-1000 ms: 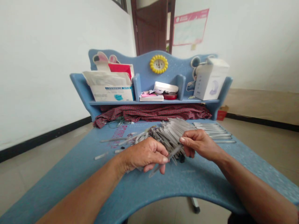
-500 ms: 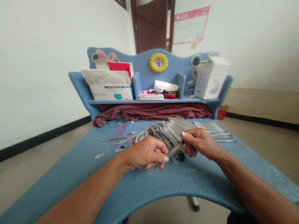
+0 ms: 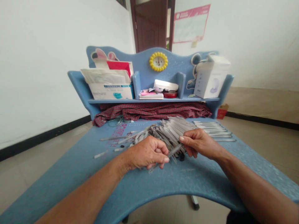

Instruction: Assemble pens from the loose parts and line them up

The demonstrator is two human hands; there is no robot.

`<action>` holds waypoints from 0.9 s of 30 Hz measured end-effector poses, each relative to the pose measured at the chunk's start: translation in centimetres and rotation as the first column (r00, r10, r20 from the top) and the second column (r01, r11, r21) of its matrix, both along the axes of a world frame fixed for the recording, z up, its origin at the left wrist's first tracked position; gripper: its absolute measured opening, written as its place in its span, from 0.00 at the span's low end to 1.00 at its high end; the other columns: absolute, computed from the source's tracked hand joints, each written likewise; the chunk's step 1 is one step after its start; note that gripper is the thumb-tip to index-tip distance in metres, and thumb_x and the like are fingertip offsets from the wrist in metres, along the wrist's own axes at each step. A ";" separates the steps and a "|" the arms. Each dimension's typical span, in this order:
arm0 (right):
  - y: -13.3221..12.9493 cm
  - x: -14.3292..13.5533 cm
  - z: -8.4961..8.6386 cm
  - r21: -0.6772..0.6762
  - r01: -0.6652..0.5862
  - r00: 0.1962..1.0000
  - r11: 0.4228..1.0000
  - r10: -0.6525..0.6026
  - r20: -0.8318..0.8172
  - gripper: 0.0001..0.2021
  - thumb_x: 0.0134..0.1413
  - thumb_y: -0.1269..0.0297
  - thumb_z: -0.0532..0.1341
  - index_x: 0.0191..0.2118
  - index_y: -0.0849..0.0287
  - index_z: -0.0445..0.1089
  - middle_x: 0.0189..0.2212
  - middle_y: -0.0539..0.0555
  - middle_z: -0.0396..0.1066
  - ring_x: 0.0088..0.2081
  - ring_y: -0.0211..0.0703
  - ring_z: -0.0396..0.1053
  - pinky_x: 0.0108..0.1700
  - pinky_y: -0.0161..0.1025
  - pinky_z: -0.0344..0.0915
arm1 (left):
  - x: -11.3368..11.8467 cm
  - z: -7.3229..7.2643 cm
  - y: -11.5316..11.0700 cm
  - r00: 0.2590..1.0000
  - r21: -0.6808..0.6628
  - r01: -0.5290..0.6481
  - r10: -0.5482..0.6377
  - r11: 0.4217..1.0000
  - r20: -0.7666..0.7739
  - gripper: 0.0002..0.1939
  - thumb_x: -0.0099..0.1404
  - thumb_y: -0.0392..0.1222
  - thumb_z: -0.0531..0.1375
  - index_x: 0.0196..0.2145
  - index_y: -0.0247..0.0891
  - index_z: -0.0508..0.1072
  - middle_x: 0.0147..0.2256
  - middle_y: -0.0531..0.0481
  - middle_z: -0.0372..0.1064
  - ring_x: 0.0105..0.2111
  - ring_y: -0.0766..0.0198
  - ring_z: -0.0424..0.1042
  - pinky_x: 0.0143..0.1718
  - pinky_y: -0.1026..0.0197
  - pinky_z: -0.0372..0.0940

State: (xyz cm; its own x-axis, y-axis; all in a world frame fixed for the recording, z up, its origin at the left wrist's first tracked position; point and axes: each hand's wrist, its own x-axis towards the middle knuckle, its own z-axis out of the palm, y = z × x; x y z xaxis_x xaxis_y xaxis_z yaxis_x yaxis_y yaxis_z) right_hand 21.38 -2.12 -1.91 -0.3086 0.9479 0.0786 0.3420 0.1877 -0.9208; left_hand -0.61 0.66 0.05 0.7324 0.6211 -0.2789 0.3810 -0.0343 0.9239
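Across the gap between my hands runs a clear plastic pen barrel (image 3: pixel 174 151). My left hand (image 3: pixel 149 153) pinches its lower end between thumb and fingers, and the end (image 3: pixel 153 169) pokes out below that hand. The other end is gripped by my right hand (image 3: pixel 196 143), thumb on top. Right behind the hands lies a heap of similar clear pen barrels (image 3: pixel 175 126), with dark pieces (image 3: pixel 181 156) among them. To the right of the heap, a row of pens (image 3: pixel 213 129) lies side by side, partly hidden by my right hand.
The blue desk (image 3: pixel 187 183) has a curved front edge. On its left are a short clear tube (image 3: pixel 100 155) and a thin rod (image 3: pixel 112 138). A checked cloth (image 3: pixel 149 110) lies under the shelf (image 3: pixel 151 101), which carries a mask box (image 3: pixel 112 90) and a white box (image 3: pixel 211 79).
My right hand has shifted very slightly left along the pen barrel. My left hand keeps its grip in nearly the same place.
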 end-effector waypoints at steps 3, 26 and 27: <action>0.0 0.0 0.1 -0.007 0.007 1.000 1.000 -0.007 0.016 0.23 0.52 0.46 0.58 0.17 0.59 0.59 0.10 0.46 0.64 0.11 0.29 0.57 0.13 0.27 0.52 | 0.1 0.2 -0.2 0.999 0.043 -0.032 0.033 0.999 -0.019 0.09 0.51 0.40 0.63 0.29 0.32 0.70 0.19 0.54 0.70 0.11 0.78 0.55 0.11 0.73 0.48; -0.4 -1.2 -0.6 -0.072 -0.127 0.908 0.989 0.086 -0.410 0.16 0.48 0.55 0.65 0.38 0.63 0.71 0.16 0.49 0.71 0.13 0.33 0.64 0.16 0.29 0.59 | 0.4 1.0 -1.0 0.986 0.134 -0.138 0.123 0.981 0.114 0.09 0.52 0.40 0.64 0.29 0.32 0.70 0.20 0.53 0.70 0.12 0.77 0.56 0.12 0.72 0.51; -0.4 -1.3 -0.6 -0.076 -0.124 0.896 0.989 0.079 -0.436 0.15 0.48 0.55 0.65 0.36 0.63 0.71 0.16 0.49 0.71 0.13 0.33 0.64 0.16 0.30 0.60 | 0.4 1.0 -1.1 0.986 0.141 -0.134 0.118 0.981 0.116 0.09 0.53 0.41 0.63 0.29 0.32 0.70 0.20 0.52 0.70 0.12 0.77 0.56 0.12 0.72 0.51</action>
State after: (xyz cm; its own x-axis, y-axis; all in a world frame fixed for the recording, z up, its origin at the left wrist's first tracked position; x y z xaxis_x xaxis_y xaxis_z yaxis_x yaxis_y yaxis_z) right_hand 20.10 -2.53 -2.48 -0.3604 0.9232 0.1333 -0.1089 0.1003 -0.9890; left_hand -0.23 -0.39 1.05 0.6664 0.7386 -0.1019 0.2905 -0.1312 0.9478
